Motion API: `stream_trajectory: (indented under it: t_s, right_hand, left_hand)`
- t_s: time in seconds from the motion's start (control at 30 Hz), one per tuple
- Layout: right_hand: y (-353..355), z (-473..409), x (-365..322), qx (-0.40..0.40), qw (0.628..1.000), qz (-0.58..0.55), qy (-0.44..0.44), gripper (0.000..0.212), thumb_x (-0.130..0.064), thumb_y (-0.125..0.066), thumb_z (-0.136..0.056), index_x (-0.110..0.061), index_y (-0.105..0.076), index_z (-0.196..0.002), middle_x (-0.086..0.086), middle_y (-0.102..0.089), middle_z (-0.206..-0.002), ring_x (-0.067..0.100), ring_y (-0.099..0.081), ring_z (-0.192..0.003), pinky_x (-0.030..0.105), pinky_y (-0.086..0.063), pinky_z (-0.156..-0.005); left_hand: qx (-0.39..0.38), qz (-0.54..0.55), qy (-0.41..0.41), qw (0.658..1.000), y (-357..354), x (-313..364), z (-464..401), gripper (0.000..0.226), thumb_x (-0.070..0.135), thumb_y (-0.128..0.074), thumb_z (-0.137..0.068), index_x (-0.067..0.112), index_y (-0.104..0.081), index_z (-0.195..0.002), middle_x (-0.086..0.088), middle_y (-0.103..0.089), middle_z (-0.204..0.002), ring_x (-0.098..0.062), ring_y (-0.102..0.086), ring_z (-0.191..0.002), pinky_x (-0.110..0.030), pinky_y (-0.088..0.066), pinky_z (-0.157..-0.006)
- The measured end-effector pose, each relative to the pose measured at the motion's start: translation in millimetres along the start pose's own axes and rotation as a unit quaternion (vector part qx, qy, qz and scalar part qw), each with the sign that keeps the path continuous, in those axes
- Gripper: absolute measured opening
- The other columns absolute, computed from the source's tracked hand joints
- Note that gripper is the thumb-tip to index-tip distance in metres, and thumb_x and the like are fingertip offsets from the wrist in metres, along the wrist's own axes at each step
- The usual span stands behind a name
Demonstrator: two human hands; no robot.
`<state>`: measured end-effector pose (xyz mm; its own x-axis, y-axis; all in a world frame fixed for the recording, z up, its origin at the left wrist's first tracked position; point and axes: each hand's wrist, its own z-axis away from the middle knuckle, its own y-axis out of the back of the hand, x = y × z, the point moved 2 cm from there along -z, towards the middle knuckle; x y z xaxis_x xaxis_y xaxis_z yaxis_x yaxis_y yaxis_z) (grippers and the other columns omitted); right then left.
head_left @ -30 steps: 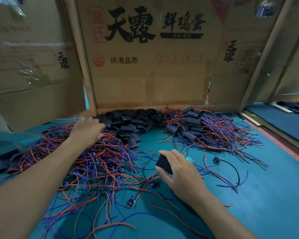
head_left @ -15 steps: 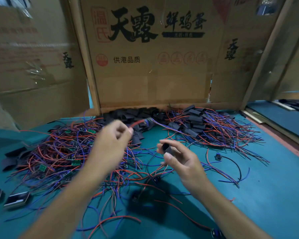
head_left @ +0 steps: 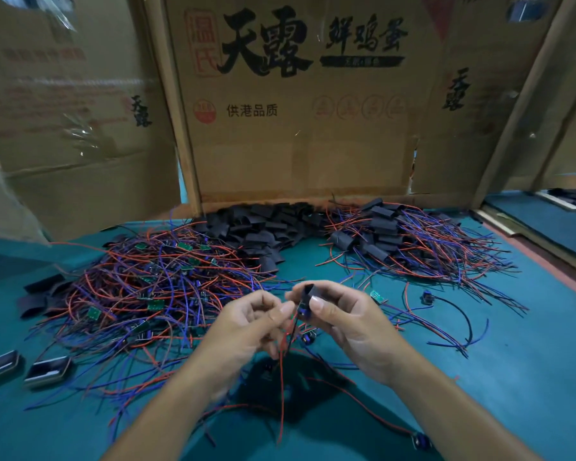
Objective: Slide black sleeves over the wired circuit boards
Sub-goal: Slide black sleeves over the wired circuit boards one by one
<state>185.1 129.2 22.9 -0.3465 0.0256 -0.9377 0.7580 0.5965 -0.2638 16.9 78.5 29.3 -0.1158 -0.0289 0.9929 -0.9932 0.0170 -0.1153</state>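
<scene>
a: what does the black sleeve [head_left: 308, 294] look like?
b: short, flattened dark tube, its open mouth turned up. it's held above the teal desk [head_left: 479, 377], in front of the person, between the two hands.
a: and the wired circuit board [head_left: 302, 311]?
b: mostly hidden. a small dark and blue bit shows just under the sleeve, with a red wire [head_left: 281, 377] and a dark one hanging down from it toward the desk.
a: right hand [head_left: 350, 327]?
b: its fingers [head_left: 316, 305] are curled, thumb and forefinger pinching the sleeve.
a: left hand [head_left: 246, 327]?
b: fingers bent in narrow, tips meeting at the wires just below the sleeve. it pinches them; the hand is a bit blurred.
a: where's the rest of the stock?
b: a tangle of bare boards and wires [head_left: 153, 287] lies to the left, loose sleeves [head_left: 263, 227] heaped at the back against the cardboard box [head_left: 296, 128], and a sleeved pile [head_left: 396, 241] to the right.
</scene>
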Motion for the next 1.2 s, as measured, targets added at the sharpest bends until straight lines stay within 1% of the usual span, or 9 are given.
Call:
stream_trajectory:
  t_s: [0.17, 0.27, 0.47, 0.67, 0.77, 0.9, 1.0, 1.1, 1.2]
  right_hand:
    - [-9, 2, -1, -0.016, 0.999, 0.037, 0.009, 0.033, -0.024, -0.064, -0.090, -0.003, -0.064, -0.115, 0.021, -0.065, -0.118, 0.023, -0.059, -0.097, 0.041, -0.044, -0.093]
    - [-9, 2, -1, -0.014, 0.999, 0.038, 0.001, 0.032, -0.030, -0.067, -0.089, -0.009, -0.068, -0.113, 0.022, -0.064, -0.121, 0.027, -0.059, -0.107, 0.047, -0.041, -0.103]
    - [3, 0, -9, 0.042, 0.999, -0.026, 0.001, 0.040, -0.021, -0.071, -0.079, 0.003, -0.064, -0.111, 0.031, -0.059, -0.124, 0.029, -0.062, -0.117, 0.034, -0.050, -0.099]
    - [0, 3, -8, 0.006, 1.000, 0.017, 0.008, 0.030, -0.025, -0.070, -0.083, -0.009, -0.070, -0.109, 0.022, -0.066, -0.117, 0.029, -0.062, -0.107, 0.035, -0.051, -0.090]
    - [-2, 3, -7, -0.009, 0.999, 0.043, 0.019, 0.026, -0.025, -0.066, -0.087, -0.013, -0.070, -0.110, 0.018, -0.067, -0.118, 0.029, -0.059, -0.108, 0.041, -0.047, -0.094]
    - [6, -1, -12, 0.020, 0.999, -0.020, 0.029, 0.026, -0.025, -0.070, -0.082, -0.011, -0.073, -0.104, 0.016, -0.068, -0.115, 0.032, -0.060, -0.119, 0.037, -0.050, -0.099]
    - [12, 0, -16, 0.036, 0.998, -0.028, 0.033, 0.022, -0.020, -0.068, -0.084, -0.010, -0.073, -0.103, 0.016, -0.069, -0.114, 0.034, -0.059, -0.120, 0.040, -0.048, -0.101]
    - [4, 3, -15, 0.020, 0.998, 0.047, 0.043, 0.026, -0.023, -0.068, -0.085, -0.010, -0.070, -0.107, 0.016, -0.068, -0.116, 0.031, -0.061, -0.117, 0.040, -0.047, -0.103]
    - [-9, 6, -7, -0.012, 0.993, 0.111, 0.041, 0.025, -0.017, -0.062, -0.089, -0.008, -0.067, -0.112, 0.012, -0.070, -0.109, 0.021, -0.062, -0.096, 0.037, -0.048, -0.085]
  left_hand:
    - [0.045, -0.020, -0.026, 0.998, -8, -6, 1, 0.048, 0.033, -0.081, -0.067, -0.002, -0.059, -0.091, -0.016, -0.069, -0.068, -0.017, -0.046, -0.045, -0.022, -0.039, -0.044]
    - [0.046, -0.043, -0.034, 0.997, -7, -8, 1, 0.032, 0.033, -0.078, -0.073, 0.005, -0.070, -0.087, -0.013, -0.069, -0.066, -0.014, -0.046, -0.045, -0.019, -0.036, -0.044]
    - [-0.001, -0.063, 0.003, 0.998, -12, -13, 1, 0.015, 0.017, -0.068, -0.089, 0.003, -0.070, -0.083, -0.009, -0.063, -0.059, -0.015, -0.048, -0.046, -0.020, -0.037, -0.043]
    - [-0.049, 0.018, 0.026, 0.998, -22, -16, 4, 0.016, 0.011, -0.071, -0.087, 0.003, -0.065, -0.099, -0.015, -0.074, -0.094, -0.021, -0.068, -0.080, -0.028, -0.056, -0.071]
    - [-0.029, 0.076, 0.031, 0.996, -23, -12, 5, 0.004, 0.008, -0.065, -0.091, 0.006, -0.069, -0.092, -0.012, -0.062, -0.077, -0.017, -0.057, -0.060, -0.023, -0.049, -0.054]
    - [-0.041, 0.000, 0.061, 0.997, -20, -13, 4, 0.024, 0.001, -0.051, -0.096, 0.011, -0.070, -0.084, -0.002, -0.050, -0.062, -0.011, -0.030, -0.040, -0.018, -0.026, -0.040]
    - [-0.058, -0.065, 0.047, 0.995, -17, -7, 6, 0.033, 0.001, -0.052, -0.093, 0.019, -0.071, -0.074, -0.002, -0.056, -0.061, -0.013, -0.038, -0.044, -0.021, -0.031, -0.043]
    - [-0.082, -0.118, -0.002, 0.990, -16, 3, 11, 0.010, 0.012, -0.063, -0.086, 0.017, -0.070, -0.082, -0.003, -0.069, -0.072, -0.015, -0.059, -0.064, -0.022, -0.046, -0.061]
    - [-0.076, -0.143, -0.046, 0.986, -14, 7, 14, 0.007, 0.013, -0.068, -0.089, 0.008, -0.068, -0.095, -0.004, -0.072, -0.077, -0.013, -0.065, -0.072, -0.026, -0.049, -0.068]
